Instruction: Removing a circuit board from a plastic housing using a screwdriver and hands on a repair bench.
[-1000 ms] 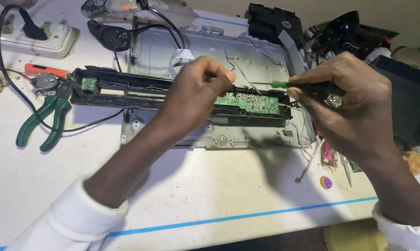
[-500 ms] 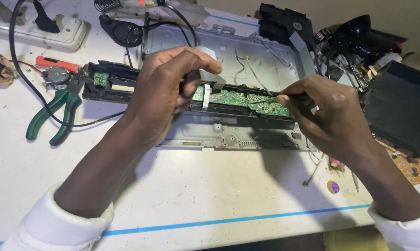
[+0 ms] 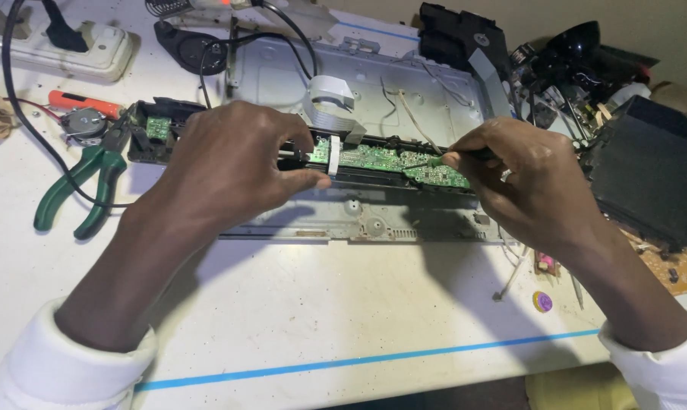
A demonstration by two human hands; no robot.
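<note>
My left hand (image 3: 233,163) grips a long black plastic panel (image 3: 150,133) that carries a narrow green circuit board (image 3: 381,159). The thumb and fingers pinch the panel near a white ribbon cable end (image 3: 333,156). My right hand (image 3: 522,182) holds a thin tool with a green handle, mostly hidden in the fist, its tip touching the board's right end (image 3: 442,176). The panel lies across the front of a grey metal chassis (image 3: 374,83).
Green-handled pliers (image 3: 77,193) and a small motor (image 3: 81,121) lie at the left, by an orange-handled tool (image 3: 85,102) and a white power strip (image 3: 62,49). Black device parts (image 3: 651,171) crowd the right. A blue tape line (image 3: 374,358) runs near the table's front edge.
My right hand has moved left along the board, from past its right end onto it. My left hand has stayed gripping the panel. The camera has shifted closer and slightly right.
</note>
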